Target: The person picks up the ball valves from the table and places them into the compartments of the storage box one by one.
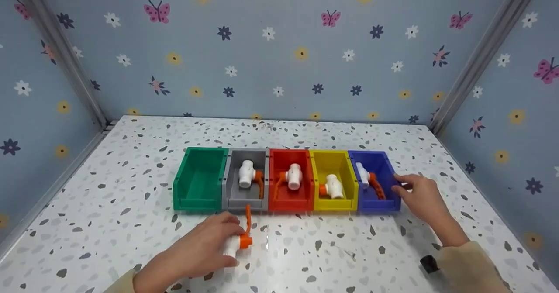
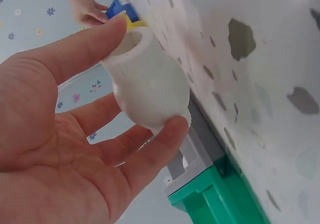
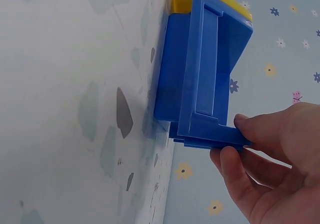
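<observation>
My left hand (image 1: 198,245) holds a white ball valve (image 2: 152,81) with an orange handle (image 1: 248,221), just in front of the grey bin (image 1: 244,204). In the left wrist view the thumb is at the valve's open end and a fingertip presses its other end. My right hand (image 1: 421,194) pinches the right side wall of the blue bin (image 3: 175,79) between thumb and fingers. Inside that bin lies a white valve (image 1: 362,175) with an orange handle. Similar valves lie in the grey bin, the red bin (image 1: 291,205) and the yellow bin (image 1: 335,205).
A green bin (image 1: 197,204) with nothing in it forms the left end of the joined row. The bins stand on a white speckled table (image 1: 314,249). Flower-patterned panels (image 1: 279,44) enclose the back and sides. A small black object (image 1: 429,264) is by the right sleeve.
</observation>
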`<state>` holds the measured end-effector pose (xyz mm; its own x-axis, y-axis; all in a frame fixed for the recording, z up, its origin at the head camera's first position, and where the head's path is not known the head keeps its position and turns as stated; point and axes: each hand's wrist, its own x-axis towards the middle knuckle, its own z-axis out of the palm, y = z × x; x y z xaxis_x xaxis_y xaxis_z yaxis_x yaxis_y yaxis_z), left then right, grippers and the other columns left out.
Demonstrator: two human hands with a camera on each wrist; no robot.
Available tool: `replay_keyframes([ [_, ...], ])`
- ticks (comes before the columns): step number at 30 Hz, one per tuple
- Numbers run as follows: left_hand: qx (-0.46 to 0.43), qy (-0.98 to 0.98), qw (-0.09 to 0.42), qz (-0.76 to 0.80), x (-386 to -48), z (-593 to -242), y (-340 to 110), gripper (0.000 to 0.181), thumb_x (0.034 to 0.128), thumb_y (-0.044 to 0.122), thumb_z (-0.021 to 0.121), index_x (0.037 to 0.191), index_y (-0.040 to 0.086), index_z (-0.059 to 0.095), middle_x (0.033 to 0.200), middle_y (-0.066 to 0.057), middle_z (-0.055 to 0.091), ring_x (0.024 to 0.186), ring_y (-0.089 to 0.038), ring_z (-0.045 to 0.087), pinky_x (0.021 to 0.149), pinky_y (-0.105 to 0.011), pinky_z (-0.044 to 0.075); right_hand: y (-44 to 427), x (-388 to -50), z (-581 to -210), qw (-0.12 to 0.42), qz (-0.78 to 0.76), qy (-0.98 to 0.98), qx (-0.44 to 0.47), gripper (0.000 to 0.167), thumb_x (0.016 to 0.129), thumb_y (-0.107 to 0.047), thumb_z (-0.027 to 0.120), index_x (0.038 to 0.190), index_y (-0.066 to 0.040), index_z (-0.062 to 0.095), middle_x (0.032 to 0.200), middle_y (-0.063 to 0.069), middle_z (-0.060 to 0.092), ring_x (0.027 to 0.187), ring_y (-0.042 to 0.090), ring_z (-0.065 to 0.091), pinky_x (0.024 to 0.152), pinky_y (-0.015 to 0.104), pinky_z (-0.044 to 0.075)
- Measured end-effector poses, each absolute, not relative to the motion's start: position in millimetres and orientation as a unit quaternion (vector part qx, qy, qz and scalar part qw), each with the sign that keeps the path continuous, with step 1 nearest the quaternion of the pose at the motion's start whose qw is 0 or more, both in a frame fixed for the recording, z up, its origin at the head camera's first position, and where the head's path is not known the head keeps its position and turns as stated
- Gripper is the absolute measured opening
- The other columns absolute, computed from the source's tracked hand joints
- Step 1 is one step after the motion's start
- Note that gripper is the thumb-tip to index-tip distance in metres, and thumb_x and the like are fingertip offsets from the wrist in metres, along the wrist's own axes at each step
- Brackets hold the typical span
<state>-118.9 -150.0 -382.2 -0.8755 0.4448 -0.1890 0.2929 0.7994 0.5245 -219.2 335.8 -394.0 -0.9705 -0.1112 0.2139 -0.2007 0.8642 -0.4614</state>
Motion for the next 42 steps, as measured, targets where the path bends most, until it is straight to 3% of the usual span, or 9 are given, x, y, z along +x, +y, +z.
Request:
replay_keyframes([
  [15, 0.201, 0.945, 0.084, 0.244, -117.9, -365.6, -165.2, 0.048, 0.0765, 0.013, 0.086, 0.121, 0.01, 0.069, 0.129, -0.005, 0.053, 0.118, -0.025, 0.047, 0.098, -0.049, 0.046, 335.4, -218.8, -393.6, 0.086, 0.251, -0.961, 0.081, 0.038, 0.096, -0.006, 0.066, 0.131, 0.007, 0.06, 0.122, 0.029, 0.063, 0.103, 0.041, 0.063, 0.081, 0.052, 0.053],
  [42, 0.203, 0.957, 0.054, 0.2, -142.9, -346.4, -196.8, 0.053, 0.0834, 0.001, 0.078, 0.133, 0.004, 0.061, 0.143, -0.016, 0.042, 0.128, -0.039, 0.037, 0.099, -0.057, 0.042, 335.5, -218.4, -394.3, 0.087, 0.25, -0.961, 0.078, 0.038, 0.096, -0.007, 0.067, 0.13, 0.008, 0.061, 0.121, 0.027, 0.064, 0.102, 0.04, 0.063, 0.084, 0.053, 0.052],
])
